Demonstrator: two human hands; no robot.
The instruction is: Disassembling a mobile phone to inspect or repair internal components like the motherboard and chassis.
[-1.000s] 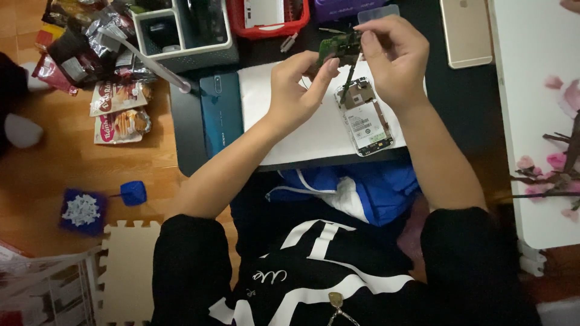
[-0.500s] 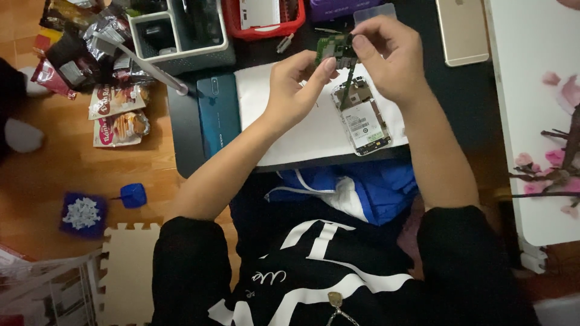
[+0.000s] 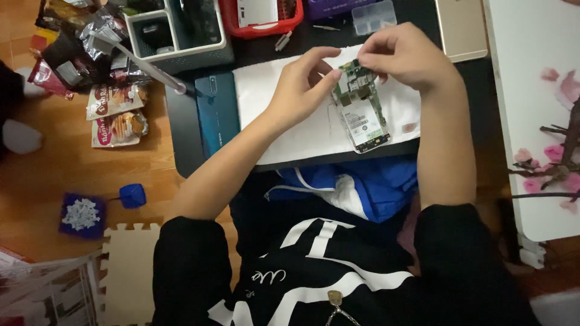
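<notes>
An opened phone [image 3: 365,124] lies with its insides up on a white sheet [image 3: 284,130] on the black table. A green circuit board [image 3: 356,81] sits at the phone's upper end. My right hand [image 3: 406,57] pinches the board's top edge from above. From the left, my left hand [image 3: 302,84] holds the board's side, with thumb and forefinger at its edge. My fingers hide part of the board.
A dark blue phone back cover [image 3: 214,111] lies left of the sheet. A red basket [image 3: 261,21], a grey-white bin [image 3: 181,39], a clear small box [image 3: 373,17] and a gold phone [image 3: 460,27] stand behind. Snack packets [image 3: 115,115] lie on the wooden floor, and a flowered white board [image 3: 538,90] stands at the right.
Both hands have come down with the circuit board, from above the phone onto its upper end. The phone has stayed on the sheet.
</notes>
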